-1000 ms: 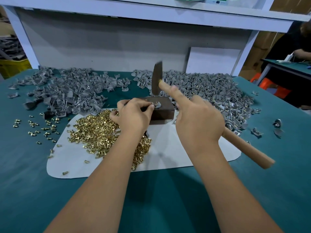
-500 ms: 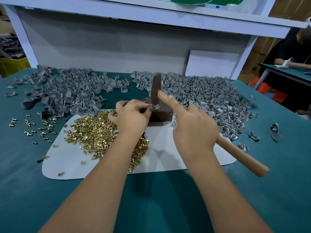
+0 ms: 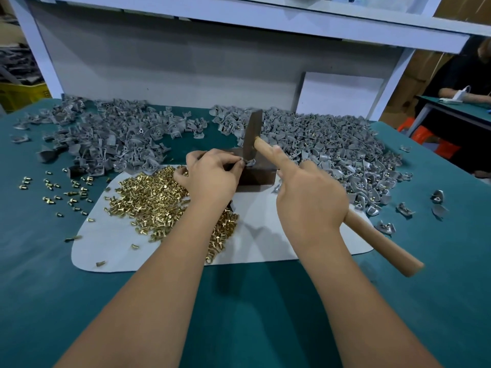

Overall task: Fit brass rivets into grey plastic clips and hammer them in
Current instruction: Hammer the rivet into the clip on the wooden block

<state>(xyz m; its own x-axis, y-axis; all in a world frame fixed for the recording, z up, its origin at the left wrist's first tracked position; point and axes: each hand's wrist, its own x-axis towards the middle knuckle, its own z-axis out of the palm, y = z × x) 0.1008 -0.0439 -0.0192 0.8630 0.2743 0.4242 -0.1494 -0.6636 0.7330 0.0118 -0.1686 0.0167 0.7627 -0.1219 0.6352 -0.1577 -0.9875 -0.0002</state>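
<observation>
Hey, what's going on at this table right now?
A person is riveting clips. The left hand pinches a grey clip on a dark block, while the right hand grips a wooden-handled hammer, index finger laid along the handle, its head right at the clip. Loose brass rivets are heaped on a white mat. Grey clips are piled behind on both sides; many in the right-hand pile show brass.

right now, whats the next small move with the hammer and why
Probably another short tap straight down. The hammer head sits right over the clip that the left hand pinches on the dark block, while the right hand grips the handle.
</observation>
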